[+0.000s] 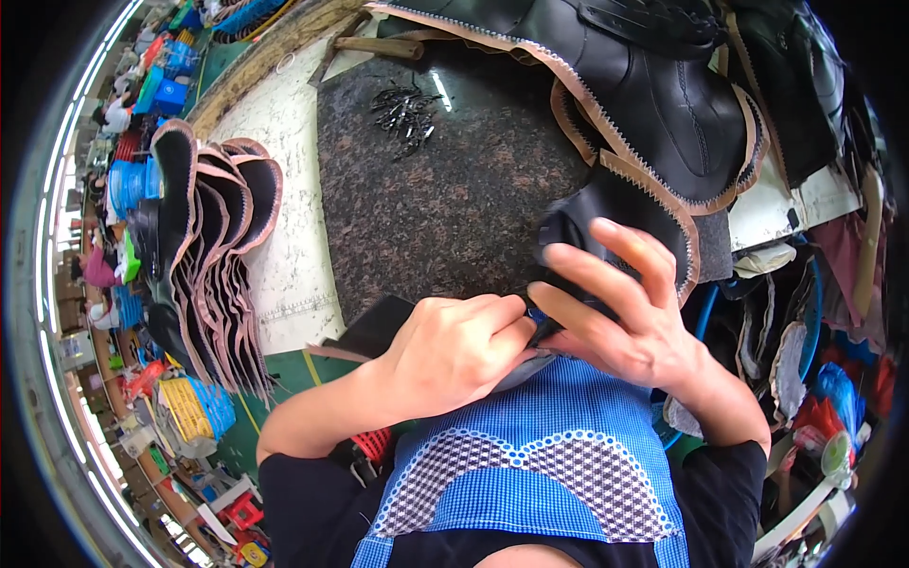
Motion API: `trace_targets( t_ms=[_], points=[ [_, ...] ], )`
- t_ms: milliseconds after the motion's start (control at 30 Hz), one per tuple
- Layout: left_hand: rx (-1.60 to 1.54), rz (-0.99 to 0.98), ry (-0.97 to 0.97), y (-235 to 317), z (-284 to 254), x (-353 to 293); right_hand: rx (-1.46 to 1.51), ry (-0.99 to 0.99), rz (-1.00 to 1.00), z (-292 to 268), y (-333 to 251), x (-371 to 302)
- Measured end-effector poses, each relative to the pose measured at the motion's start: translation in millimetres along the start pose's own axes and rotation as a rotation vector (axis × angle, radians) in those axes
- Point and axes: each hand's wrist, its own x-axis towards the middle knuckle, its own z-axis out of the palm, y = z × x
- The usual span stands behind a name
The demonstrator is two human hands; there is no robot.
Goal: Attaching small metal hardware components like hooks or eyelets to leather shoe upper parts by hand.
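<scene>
A black leather shoe upper point(653, 210) with a tan, zigzag-stitched edge lies at the near right of the dark stone slab point(426, 218), its near end running under my hands. My left hand point(454, 346) is closed, fingers curled, pinching the near part of this upper by my apron. Close beside it, my right hand point(620, 312) bends over the same upper. Its forefinger and thumb close on the leather while the other fingers stand apart. A small dark-blue spot shows between the hands; what it is I cannot make out. Another black leather piece point(374, 327) sticks out behind my left wrist.
Several stacked uppers point(204, 227) hang over the table's left side. More black uppers point(653, 95) are heaped at the far right. A hammer point(379, 47) and a small pile of black scraps point(405, 114) lie on the far side. A blue-rimmed basket point(812, 327) stands at right.
</scene>
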Motion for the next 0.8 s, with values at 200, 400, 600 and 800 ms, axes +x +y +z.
trace_targets(
  t_ms=[200, 400, 600, 800],
  points=[
    [0.422, 0.129, 0.076, -3, -46, 20, 0.142, -0.208, -0.225, -17, 21, 57],
    [0.674, 0.281, 0.575, -13, -137, 49, -0.488, 0.010, -0.566, -76, 2, 158],
    [0.910, 0.241, 0.512, -40, -47, 5, -0.511, 0.052, -0.493, 6, 5, 94],
    [0.595, -0.088, 0.311, -48, 55, -64, -0.089, -0.430, 0.041, 38, -22, 23]
  ],
)
